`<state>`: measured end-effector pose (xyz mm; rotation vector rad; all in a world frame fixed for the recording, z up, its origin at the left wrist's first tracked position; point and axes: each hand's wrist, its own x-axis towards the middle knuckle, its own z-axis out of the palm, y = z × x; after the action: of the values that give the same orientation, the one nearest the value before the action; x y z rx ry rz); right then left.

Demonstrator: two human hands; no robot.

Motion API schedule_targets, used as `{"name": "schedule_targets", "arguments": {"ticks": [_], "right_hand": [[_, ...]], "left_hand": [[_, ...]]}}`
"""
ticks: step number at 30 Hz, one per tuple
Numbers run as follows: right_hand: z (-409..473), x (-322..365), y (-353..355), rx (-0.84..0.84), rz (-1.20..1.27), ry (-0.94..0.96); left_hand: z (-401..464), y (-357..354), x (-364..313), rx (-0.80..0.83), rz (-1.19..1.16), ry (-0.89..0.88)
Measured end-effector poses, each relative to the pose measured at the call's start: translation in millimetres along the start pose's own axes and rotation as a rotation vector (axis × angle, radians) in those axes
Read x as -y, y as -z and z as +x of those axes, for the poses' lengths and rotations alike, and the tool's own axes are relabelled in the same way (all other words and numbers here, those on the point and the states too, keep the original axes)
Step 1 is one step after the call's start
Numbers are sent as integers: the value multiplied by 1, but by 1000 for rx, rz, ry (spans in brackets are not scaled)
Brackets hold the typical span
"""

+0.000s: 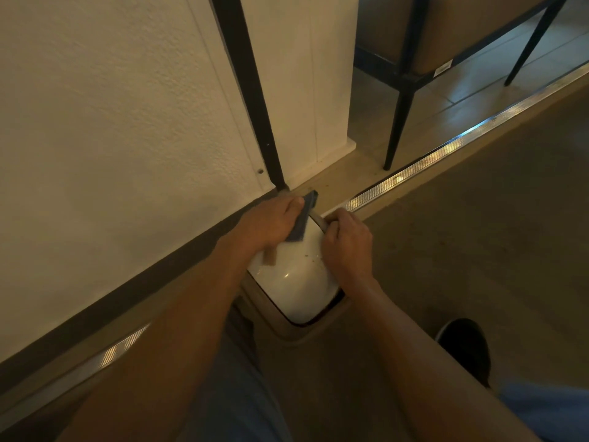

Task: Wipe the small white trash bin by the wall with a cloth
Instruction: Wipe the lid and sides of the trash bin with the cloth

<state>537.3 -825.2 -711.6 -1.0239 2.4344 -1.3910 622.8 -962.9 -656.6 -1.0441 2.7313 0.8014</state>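
Observation:
A small white trash bin with a glossy domed lid stands on the floor against the wall. Crumbs speckle the lid near my right hand. My left hand presses a folded blue-grey cloth onto the far left part of the lid. On the far right rim, my right hand grips the bin's edge. The bin's lower body is beige and mostly hidden under my forearms.
A white textured wall with a dark baseboard runs along the left. A black metal post stands just behind the bin. A metal floor strip crosses to the right. Chair legs stand beyond it. My black shoe is at lower right.

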Motion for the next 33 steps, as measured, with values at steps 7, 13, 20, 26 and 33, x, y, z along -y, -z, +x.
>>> {"name": "schedule_targets", "arguments": {"ticks": [7,13,20,26,33], "right_hand": [[-2,-3,1,-2,33,-7],[-5,2,-3,-2,20,-11],[-7,-6,7,-38,64,-49],[-7,-1,-5,-15,58,-75],[-5,-2,-4,10,34,-94]], "left_hand": [[-33,-9,8,-50,186,-293],[-25,-4,28,-54,-44,22],[-60,-8,7,-55,202,-216],[-63,-4,41,-83,-75,-130],[-46,0,21,-410,-179,-35]]}}
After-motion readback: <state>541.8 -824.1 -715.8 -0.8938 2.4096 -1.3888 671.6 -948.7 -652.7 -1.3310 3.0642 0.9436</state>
